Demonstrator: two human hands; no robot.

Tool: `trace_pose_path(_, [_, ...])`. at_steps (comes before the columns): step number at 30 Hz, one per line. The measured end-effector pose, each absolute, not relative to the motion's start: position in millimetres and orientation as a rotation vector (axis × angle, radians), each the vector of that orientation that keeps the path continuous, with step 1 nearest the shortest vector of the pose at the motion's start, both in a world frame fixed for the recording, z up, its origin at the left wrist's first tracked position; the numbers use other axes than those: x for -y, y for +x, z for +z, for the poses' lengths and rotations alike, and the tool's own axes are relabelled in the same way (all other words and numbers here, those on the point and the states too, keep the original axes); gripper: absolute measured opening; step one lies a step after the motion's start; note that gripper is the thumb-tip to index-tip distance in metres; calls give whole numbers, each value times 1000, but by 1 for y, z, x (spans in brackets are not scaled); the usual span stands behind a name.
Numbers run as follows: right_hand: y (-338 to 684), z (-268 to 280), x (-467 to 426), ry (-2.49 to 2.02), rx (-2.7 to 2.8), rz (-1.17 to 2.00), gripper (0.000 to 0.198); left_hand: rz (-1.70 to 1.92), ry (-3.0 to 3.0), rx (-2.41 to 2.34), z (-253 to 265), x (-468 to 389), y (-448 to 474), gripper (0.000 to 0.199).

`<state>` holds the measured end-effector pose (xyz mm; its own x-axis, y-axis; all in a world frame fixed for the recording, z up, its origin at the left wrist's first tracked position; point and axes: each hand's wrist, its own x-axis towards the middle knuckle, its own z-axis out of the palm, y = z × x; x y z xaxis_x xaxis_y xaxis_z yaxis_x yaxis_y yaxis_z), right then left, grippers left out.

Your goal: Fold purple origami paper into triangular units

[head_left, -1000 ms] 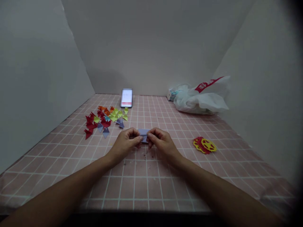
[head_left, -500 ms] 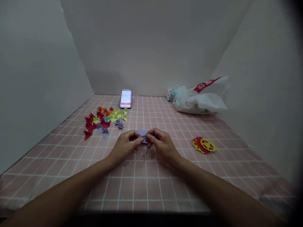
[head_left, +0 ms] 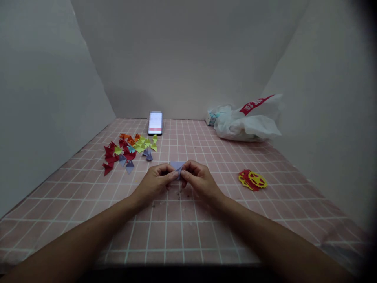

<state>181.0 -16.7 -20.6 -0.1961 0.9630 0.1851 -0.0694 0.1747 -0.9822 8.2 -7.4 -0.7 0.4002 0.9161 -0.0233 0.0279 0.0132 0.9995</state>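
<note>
Between my hands, near the middle of the table, is a small piece of lilac origami paper (head_left: 177,165) with a folded flap. My left hand (head_left: 157,180) pinches its left side between thumb and fingers. On the opposite side, my right hand (head_left: 200,179) grips the paper the same way, thumb on the flap. Fingertips cover the paper's side edges. To the left lies a cluster of small folded paper pieces (head_left: 129,154) in red, orange, yellow, blue and lilac.
A phone (head_left: 155,123) with a lit screen stands at the back. A white plastic bag (head_left: 249,124) and a small box (head_left: 209,118) are at the back right. Red and yellow star-patterned discs (head_left: 252,180) lie to the right. Walls enclose the pink checked tabletop (head_left: 191,236).
The lilac paper's flap, a narrow strip before, now shows a slanted, triangular fold between my thumbs. My hands stay in nearly the same place. The view has shifted slightly.
</note>
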Motion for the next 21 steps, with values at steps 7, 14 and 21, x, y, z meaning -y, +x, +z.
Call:
trace_pose_path(7, [180, -21, 18, -890, 1402, 1198, 10, 793, 1427, -923, 5, 5, 5, 30])
trace_pose_path(14, [182, -18, 17, -913, 1475, 1130, 9, 672, 1297, -901, 1, 0, 1, 33])
trace_pose_path(21, [183, -13, 18, -986, 1496, 1088, 4, 691, 1255, -903, -1, -3, 1, 34])
